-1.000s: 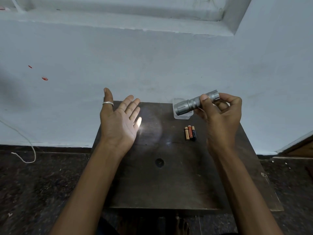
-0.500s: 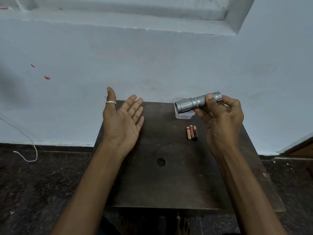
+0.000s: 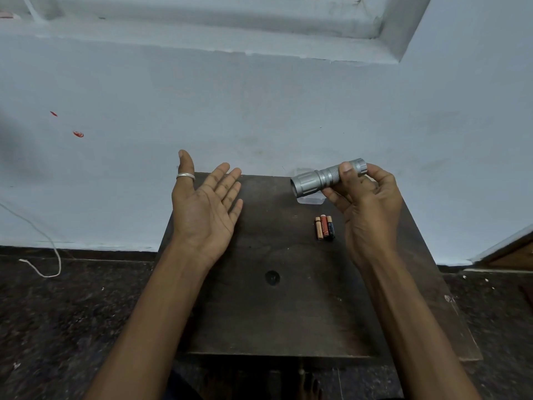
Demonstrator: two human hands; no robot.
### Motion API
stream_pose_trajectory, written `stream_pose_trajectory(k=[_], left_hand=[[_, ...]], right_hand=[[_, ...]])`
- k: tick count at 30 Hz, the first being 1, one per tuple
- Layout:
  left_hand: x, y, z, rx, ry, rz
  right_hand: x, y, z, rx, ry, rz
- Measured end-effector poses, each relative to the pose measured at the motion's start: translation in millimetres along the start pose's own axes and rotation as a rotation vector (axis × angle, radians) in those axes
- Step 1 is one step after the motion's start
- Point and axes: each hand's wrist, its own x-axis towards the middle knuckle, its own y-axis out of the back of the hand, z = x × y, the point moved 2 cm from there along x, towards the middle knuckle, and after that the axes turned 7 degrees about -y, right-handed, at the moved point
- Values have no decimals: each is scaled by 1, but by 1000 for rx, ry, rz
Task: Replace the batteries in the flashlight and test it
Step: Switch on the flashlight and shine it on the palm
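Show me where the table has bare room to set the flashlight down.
Bare: the near half of the table, around the small round hole. Crowded: the far right, with three batteries and a clear plastic case under the flashlight in the right hand.

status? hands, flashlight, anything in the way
Right hand shut on flashlight, head aimed at open left hand. No beam visible. Three batteries loose on table. Nothing in the way.

clear container (image 3: 310, 199) mostly hidden behind flashlight (image 3: 320, 180), flashlight tail covered by right hand (image 3: 366, 209) fingers (image 3: 347, 176), battery labels unreadable
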Motion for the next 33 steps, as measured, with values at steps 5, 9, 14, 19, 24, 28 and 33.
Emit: stream_pose_trajectory(k=[5,9,14,19,24,28,33], left_hand=[[1,-1,-2,-4,5,2],[2,-4,-3,-3,11,-8],[3,-6,-4,-9,19,0],[3,-4,-4,-6,24,0],[4,-3,-1,-59,27,34],[4,-3,-1,-30,17,19],[4,-2,-2,10,14,23]], right_hand=[[0,-2,3,-35,3,4],[-1,-6,10,-64,-27,-10],[0,-8,18,-63,-61,14],[0,-7,19,-47,-81,16],[2,-5,14,0,-96,-19],[3,-3,10,28,-112,-38],[4,-3,6,83,-45,28]])
